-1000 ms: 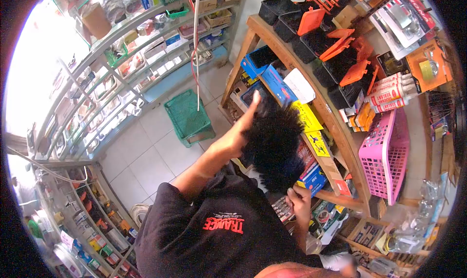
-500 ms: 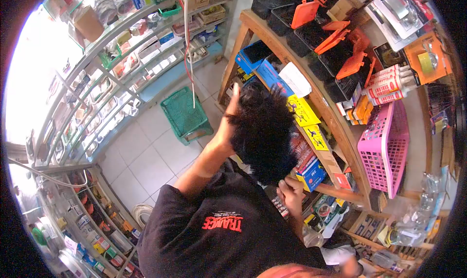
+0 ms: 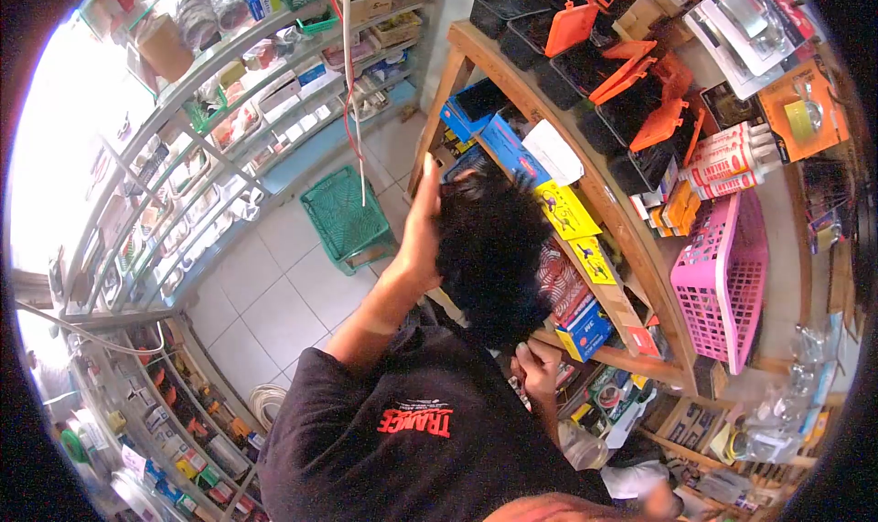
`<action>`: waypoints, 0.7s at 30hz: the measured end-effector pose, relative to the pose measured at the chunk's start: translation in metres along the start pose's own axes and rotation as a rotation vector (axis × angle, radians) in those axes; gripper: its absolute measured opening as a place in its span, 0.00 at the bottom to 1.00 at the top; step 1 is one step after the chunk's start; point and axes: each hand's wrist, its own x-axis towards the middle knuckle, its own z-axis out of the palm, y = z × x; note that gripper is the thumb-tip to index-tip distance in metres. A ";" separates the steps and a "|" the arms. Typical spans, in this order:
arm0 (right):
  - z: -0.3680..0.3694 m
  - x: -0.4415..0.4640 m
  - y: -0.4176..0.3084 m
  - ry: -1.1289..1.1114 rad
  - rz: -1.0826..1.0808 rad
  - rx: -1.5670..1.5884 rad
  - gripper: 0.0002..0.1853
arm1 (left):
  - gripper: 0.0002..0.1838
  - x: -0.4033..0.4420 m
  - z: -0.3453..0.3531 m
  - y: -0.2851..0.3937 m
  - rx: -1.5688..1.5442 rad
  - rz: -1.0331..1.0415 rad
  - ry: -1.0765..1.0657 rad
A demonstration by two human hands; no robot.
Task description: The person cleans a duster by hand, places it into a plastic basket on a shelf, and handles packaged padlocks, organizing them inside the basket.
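Note:
My left hand is out of the picture. Along the bottom edge runs a strip of bare skin, with a blurred hand-like shape [image 3: 660, 502] at its right end. This may be my right hand, but its fingers are smeared and I cannot tell what it holds. Directly before me, a person in a black T-shirt [image 3: 366, 467] with red lettering is seen from behind. That person's raised hand [image 3: 421, 234] lies along the left side of their dark hair [image 3: 494, 257]. Their other hand [image 3: 540, 365] is bent in below the head, fingers curled; whether it holds anything is hidden.
A wooden shelf [image 3: 622, 216] with black bins, orange lids and sealant tubes [image 3: 727, 161] stands on the right. A pink basket [image 3: 718, 284] is beside it. On the tiled floor [image 3: 251, 284] sits a green crate [image 3: 343, 216]. Packed metal racks [image 3: 229, 138] line the left.
The person's head has shifted slightly and their raised hand has moved a little left. Their lower hand has drawn slightly left and up. The shape at the bottom has hardly changed.

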 end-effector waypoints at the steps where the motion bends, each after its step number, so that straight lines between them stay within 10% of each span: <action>1: 0.001 0.006 -0.018 -0.054 0.027 0.051 0.21 | 0.38 -0.003 0.018 -0.007 0.083 -0.009 0.151; 3: 0.003 0.009 -0.024 -0.066 0.136 0.099 0.21 | 0.38 -0.005 0.028 -0.028 0.272 0.085 0.375; 8: -0.006 -0.006 0.020 -0.026 0.168 0.104 0.04 | 0.41 -0.004 0.013 0.001 0.045 0.035 0.141; 14: 0.000 0.005 -0.020 -0.076 0.085 -0.020 0.19 | 0.41 -0.005 0.018 -0.029 0.062 0.073 0.404; 20: -0.011 0.000 -0.010 -0.298 -0.242 -0.292 0.16 | 0.38 -0.003 0.012 0.005 0.057 0.073 -0.038; 21: -0.009 -0.007 -0.017 -0.253 0.004 -0.168 0.16 | 0.38 -0.005 0.013 0.005 0.060 0.062 -0.035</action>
